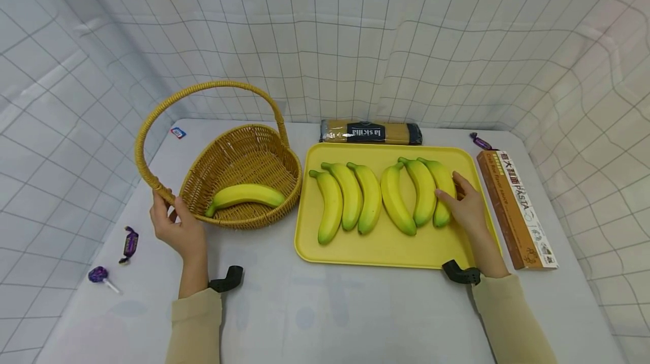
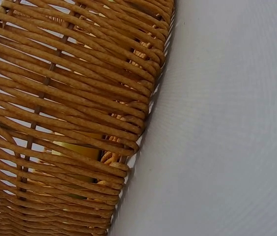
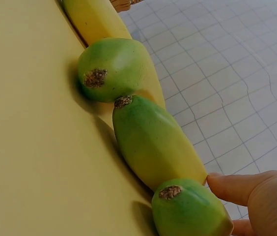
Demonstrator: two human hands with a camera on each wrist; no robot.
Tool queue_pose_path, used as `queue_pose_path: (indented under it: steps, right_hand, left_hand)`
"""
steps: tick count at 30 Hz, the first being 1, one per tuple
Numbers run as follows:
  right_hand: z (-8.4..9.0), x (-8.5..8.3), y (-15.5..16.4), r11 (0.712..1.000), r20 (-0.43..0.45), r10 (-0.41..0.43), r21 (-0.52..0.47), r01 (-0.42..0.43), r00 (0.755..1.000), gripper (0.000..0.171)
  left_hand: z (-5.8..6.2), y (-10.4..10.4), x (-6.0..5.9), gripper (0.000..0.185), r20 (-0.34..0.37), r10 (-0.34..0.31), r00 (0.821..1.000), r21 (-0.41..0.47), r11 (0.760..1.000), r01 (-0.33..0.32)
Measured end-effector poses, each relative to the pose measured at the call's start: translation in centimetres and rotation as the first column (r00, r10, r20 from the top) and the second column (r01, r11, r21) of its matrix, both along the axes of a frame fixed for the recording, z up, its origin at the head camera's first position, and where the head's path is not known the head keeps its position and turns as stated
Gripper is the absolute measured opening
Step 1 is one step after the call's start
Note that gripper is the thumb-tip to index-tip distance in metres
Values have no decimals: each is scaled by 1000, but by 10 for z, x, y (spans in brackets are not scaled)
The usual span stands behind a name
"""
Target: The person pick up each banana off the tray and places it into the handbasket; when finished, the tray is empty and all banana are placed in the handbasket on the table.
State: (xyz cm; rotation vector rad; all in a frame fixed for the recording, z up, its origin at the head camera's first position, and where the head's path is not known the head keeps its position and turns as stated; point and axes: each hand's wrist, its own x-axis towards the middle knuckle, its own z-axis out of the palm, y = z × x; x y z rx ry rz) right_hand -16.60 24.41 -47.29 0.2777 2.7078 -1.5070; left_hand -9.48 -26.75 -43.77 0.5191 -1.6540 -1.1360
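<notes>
At the left, a brown wicker basket [image 1: 238,152] with a tall arched handle [image 1: 213,86] holds one yellow banana [image 1: 247,194]. My left hand [image 1: 180,234] grips the handle's near base; the left wrist view shows only the woven side [image 2: 69,98]. On a yellow tray [image 1: 350,255] lie two groups of three green-tipped bananas. At the right end, my right hand [image 1: 466,209] pinches the outermost banana [image 1: 443,189], thumb on its left side and fingers on its right. In the right wrist view, the thumb [image 3: 232,188] reaches over that banana's green end [image 3: 190,209].
A pasta packet [image 1: 370,132] lies behind the tray. To its right is a brown and white pasta box [image 1: 518,211], with a purple wrapped candy [image 1: 480,141] behind. Another candy [image 1: 130,244] and a lollipop [image 1: 99,275] lie at the left, and a small blue-red packet [image 1: 178,132] behind the basket.
</notes>
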Motion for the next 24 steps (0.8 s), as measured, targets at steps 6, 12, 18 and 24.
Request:
queue_pose_path:
  steps: [6,12,18,24]
  right_hand:
    - [-2,0,0,1000,8,-3,20,3,1000,72]
    - [-2,0,0,999,13,-9,37,8,1000,72]
    - [-1,2,-1,999,7,-26,42,26,1000,70]
    - [0,0,-2,994,16,-88,59,87,996,65]
  left_hand:
    - [-19,-14,-7,39,30,11,999,1,1000,-11]
    - [-22,-17,-7,38,20,-3,1000,9,1000,3]
    - [-22,-16,-7,38,29,0,1000,4,1000,0]
    - [-10,-6,-4,38,14,11,1000,-6,1000,-11]
